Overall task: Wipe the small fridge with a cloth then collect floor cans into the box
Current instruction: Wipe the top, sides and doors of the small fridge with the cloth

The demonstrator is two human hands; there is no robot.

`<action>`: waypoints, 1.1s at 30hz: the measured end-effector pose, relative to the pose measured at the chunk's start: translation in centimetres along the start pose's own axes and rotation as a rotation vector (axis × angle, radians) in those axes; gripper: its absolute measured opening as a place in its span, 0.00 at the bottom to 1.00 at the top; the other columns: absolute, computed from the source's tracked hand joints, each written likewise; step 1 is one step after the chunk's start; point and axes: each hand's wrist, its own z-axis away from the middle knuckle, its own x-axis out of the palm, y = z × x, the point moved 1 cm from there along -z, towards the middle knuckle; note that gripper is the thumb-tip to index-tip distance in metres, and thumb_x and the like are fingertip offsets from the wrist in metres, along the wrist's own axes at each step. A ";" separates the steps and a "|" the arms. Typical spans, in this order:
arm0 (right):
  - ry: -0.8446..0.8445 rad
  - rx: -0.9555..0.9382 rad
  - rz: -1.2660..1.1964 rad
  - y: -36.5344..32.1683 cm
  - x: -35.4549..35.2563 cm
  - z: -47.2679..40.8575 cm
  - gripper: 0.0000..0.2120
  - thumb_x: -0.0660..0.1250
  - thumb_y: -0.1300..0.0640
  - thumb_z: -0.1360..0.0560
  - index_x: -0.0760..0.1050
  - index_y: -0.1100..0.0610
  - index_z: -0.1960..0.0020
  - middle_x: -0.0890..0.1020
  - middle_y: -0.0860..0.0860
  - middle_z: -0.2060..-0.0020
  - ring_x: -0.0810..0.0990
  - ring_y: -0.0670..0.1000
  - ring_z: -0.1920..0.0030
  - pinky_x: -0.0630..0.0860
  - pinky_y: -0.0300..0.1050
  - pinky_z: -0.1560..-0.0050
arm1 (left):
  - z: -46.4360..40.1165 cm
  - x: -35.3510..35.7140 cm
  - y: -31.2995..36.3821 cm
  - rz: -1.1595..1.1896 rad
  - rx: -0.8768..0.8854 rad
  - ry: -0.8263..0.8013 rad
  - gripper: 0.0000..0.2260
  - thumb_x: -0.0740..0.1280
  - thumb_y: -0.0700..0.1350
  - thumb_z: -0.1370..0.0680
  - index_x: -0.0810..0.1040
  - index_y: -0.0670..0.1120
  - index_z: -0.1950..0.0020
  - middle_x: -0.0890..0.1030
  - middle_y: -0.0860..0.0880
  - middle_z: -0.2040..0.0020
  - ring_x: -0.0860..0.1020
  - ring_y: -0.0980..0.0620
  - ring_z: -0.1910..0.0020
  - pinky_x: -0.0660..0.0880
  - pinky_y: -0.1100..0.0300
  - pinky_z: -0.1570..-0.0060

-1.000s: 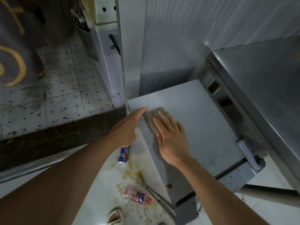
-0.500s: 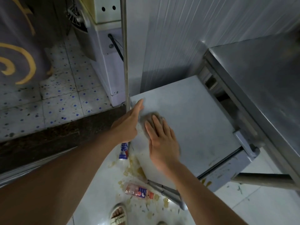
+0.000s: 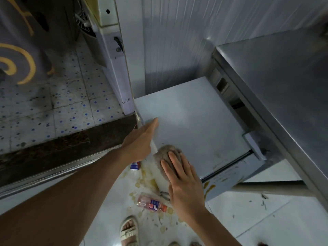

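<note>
The right hand (image 3: pixel 184 190) presses a grey cloth (image 3: pixel 166 154) flat on the top of the small fridge (image 3: pixel 191 121), at its near left corner, with the fingers (image 3: pixel 174 161) straight and spread over the cloth. The left hand (image 3: pixel 140 141) rests on the fridge's left edge, fingers extended and holding nothing. On the floor (image 3: pixel 248 210) beside the fridge's left side lies a can (image 3: pixel 135 165), partly hidden by the left wrist, and nearer the person a plastic bottle (image 3: pixel 151 205) among yellowish spills.

Dim, bluish light – soft glare on fridge top (image 3: pixel 191 118) – edges warped, blurred.
</note>
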 end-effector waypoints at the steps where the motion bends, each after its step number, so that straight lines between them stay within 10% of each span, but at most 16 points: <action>1: -0.002 -0.010 -0.006 0.4 -0.1 -0.5 0.29 0.67 0.58 0.30 0.69 0.52 0.30 0.67 0.52 0.28 0.64 0.59 0.28 0.69 0.56 0.34 | 0.0 0.4 0.5 -0.002 -0.004 0.003 0.38 0.61 0.32 0.26 0.45 0.50 0.22 0.55 0.52 0.22 0.61 0.46 0.26 0.62 0.49 0.30; 16: 0.010 0.456 0.047 14.0 -3.2 -7.9 0.27 0.49 0.50 0.19 0.43 0.52 0.23 0.45 0.53 0.23 0.44 0.57 0.24 0.50 0.56 0.25 | -0.6 2.6 3.7 -0.254 -0.138 -0.013 0.29 0.60 0.53 0.21 0.50 0.57 0.23 0.43 0.52 0.22 0.44 0.51 0.23 0.54 0.46 0.28; 23: 0.007 0.005 -0.024 7.4 -1.1 -3.4 0.27 0.55 0.56 0.22 0.54 0.53 0.24 0.52 0.51 0.23 0.46 0.55 0.23 0.50 0.53 0.25 | -1.0 3.1 4.7 -0.309 -0.208 -0.042 0.31 0.59 0.56 0.21 0.46 0.56 0.23 0.41 0.50 0.22 0.42 0.48 0.23 0.55 0.43 0.29; 33: 0.040 0.355 0.051 13.6 -2.6 -3.5 0.33 0.58 0.58 0.24 0.47 0.56 0.23 0.48 0.57 0.23 0.45 0.60 0.24 0.51 0.56 0.25 | -1.0 3.7 6.2 -0.364 -0.195 0.063 0.29 0.61 0.49 0.23 0.53 0.52 0.24 0.49 0.49 0.22 0.48 0.49 0.24 0.53 0.44 0.29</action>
